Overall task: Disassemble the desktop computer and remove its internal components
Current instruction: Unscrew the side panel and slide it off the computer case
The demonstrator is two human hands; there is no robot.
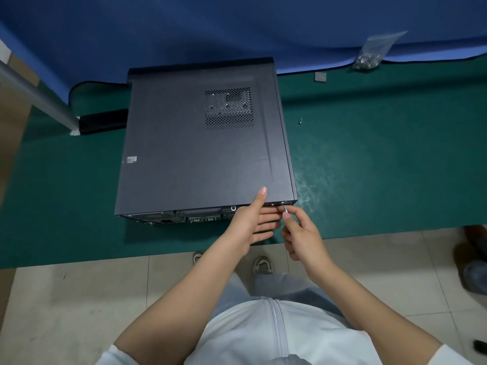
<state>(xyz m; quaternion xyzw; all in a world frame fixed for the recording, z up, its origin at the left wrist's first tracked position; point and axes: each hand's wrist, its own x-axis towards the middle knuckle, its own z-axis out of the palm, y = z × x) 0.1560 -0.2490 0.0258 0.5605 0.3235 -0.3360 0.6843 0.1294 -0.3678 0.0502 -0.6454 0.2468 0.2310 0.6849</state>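
A dark grey desktop computer case (200, 143) lies flat on the green table mat, its rear panel facing me and a perforated vent (228, 108) in its top panel. My left hand (253, 219) rests against the rear edge at the right, thumb flat on the top panel and fingers straight along the back. My right hand (300, 235) pinches a small silver screw (285, 208) between thumb and forefinger at the case's rear right corner. Whether the screw still sits in the case I cannot tell.
A loose dark screw (300, 121) lies on the green mat (382, 167) right of the case. A clear bag of screws (369, 57) and a small grey block (320, 76) sit at the back right by the blue cloth. A metal post (37, 97) slants at left.
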